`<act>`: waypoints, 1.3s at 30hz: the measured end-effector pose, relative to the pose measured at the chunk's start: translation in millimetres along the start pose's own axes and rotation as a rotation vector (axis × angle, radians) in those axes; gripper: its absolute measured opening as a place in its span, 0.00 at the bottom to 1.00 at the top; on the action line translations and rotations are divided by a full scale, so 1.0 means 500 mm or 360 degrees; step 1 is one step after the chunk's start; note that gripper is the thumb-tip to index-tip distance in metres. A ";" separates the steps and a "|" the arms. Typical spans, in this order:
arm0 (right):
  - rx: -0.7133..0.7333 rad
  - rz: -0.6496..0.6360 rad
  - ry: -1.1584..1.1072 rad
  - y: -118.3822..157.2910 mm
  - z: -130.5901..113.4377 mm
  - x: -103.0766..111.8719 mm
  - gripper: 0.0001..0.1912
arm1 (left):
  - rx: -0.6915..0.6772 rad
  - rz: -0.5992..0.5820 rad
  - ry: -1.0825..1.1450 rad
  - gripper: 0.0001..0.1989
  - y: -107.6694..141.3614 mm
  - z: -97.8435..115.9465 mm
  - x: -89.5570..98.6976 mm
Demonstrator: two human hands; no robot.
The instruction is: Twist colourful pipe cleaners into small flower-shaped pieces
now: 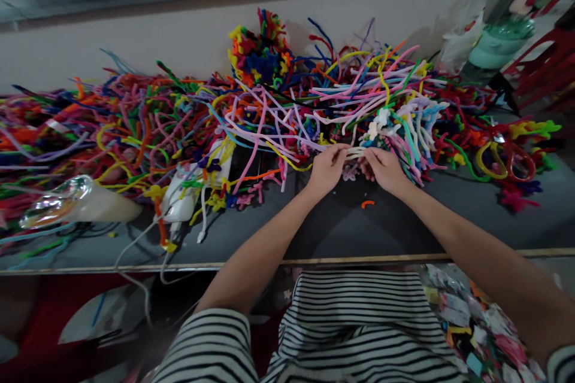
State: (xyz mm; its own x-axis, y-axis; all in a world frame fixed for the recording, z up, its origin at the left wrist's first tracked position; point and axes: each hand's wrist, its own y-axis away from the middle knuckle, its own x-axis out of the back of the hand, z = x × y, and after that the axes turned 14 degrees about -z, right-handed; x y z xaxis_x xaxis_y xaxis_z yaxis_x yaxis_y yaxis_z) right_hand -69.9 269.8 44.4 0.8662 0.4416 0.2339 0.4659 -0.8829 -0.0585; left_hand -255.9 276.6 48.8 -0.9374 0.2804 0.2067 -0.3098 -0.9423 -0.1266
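Note:
Pale white pipe cleaners [355,154] stretch between my two hands, just above the dark table near its middle. My left hand [329,167] pinches their left end, fingers closed. At the right end, the thumb and fingers of my right hand [381,169] are closed on them. A small pale lilac curled piece [350,172] shows below, between the hands. Directly behind my hands lies a heap of colourful pipe cleaners [265,114], with a white and pastel bunch [411,125] close to my right hand. A short orange piece [368,204] lies on the table in front.
Scissors with yellow and red handles [521,161] lie at the right. A white power strip [179,194] with cables and a clear plastic-wrapped roll [101,200] sit at the left. A green container [501,45] stands at the back right. The table's front edge [368,259] runs below my forearms.

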 end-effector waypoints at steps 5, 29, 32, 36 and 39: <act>0.0102 0.0050 0.0221 0.002 -0.004 0.009 0.33 | -0.0188 -0.0100 -0.0689 0.09 0.008 0.014 0.012; 0.0222 0.0101 0.0372 0.020 -0.039 0.025 0.30 | 0.0246 -0.0826 0.0401 0.12 0.015 0.028 0.000; 0.0233 0.0093 0.0228 0.018 -0.034 0.021 0.25 | 0.0192 -0.0759 0.0294 0.10 0.013 0.020 -0.004; 0.0252 0.0092 -0.0081 0.014 -0.032 0.013 0.23 | 0.0108 -0.0727 0.0071 0.13 0.014 0.013 -0.007; 0.0275 0.0149 -0.0234 0.013 -0.034 0.005 0.24 | 0.0088 -0.0767 0.0056 0.14 0.015 0.017 -0.006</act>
State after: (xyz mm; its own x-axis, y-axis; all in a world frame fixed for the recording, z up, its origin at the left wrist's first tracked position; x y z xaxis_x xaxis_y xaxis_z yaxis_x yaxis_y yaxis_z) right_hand -67.7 262.7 61.3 0.9181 0.3890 0.0765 0.3956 -0.8862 -0.2412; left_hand -254.3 267.0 55.3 -0.6942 0.6927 0.1959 -0.7022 -0.7115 0.0276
